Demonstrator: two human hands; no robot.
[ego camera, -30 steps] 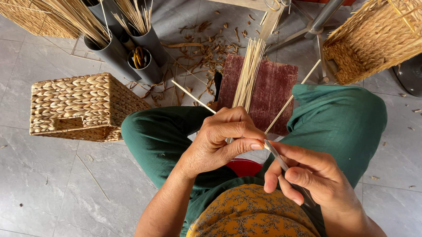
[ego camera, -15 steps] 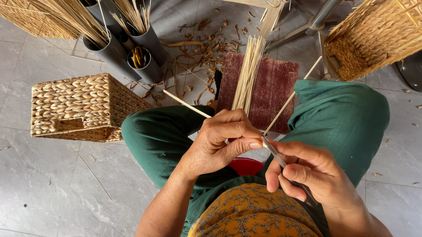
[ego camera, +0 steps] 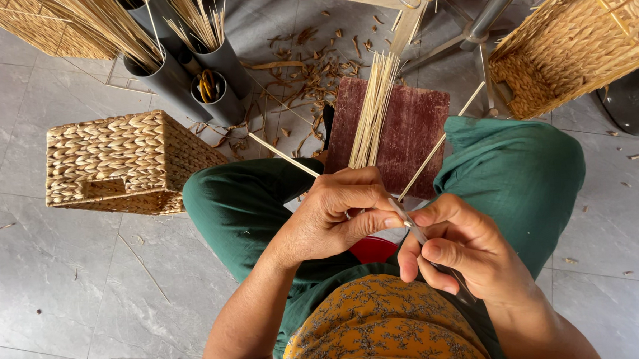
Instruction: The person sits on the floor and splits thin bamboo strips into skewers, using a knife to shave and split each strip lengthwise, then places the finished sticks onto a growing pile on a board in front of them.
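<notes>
My left hand [ego camera: 335, 216] is closed around a thin pale cane stick [ego camera: 284, 154] that runs up-left over my green-trousered knee. My right hand [ego camera: 461, 256] grips a small knife [ego camera: 412, 226] with its metal blade against the cane, right at my left thumb. A second thin stick [ego camera: 443, 139] slants up-right from between the hands. Both hands meet above my lap. A bundle of split cane sticks [ego camera: 374, 109] lies on a red-brown board [ego camera: 422, 135] just beyond my knees.
A woven rectangular basket [ego camera: 114, 163] sits on the grey tile floor at left. Grey tubes [ego camera: 221, 69] holding reeds stand behind it. A large woven basket [ego camera: 579, 42] is at top right beside metal stand legs [ego camera: 488, 18]. Cane shavings [ego camera: 318, 65] litter the floor ahead.
The hands stay together on the cane. The left end of the cane stick has dipped slightly.
</notes>
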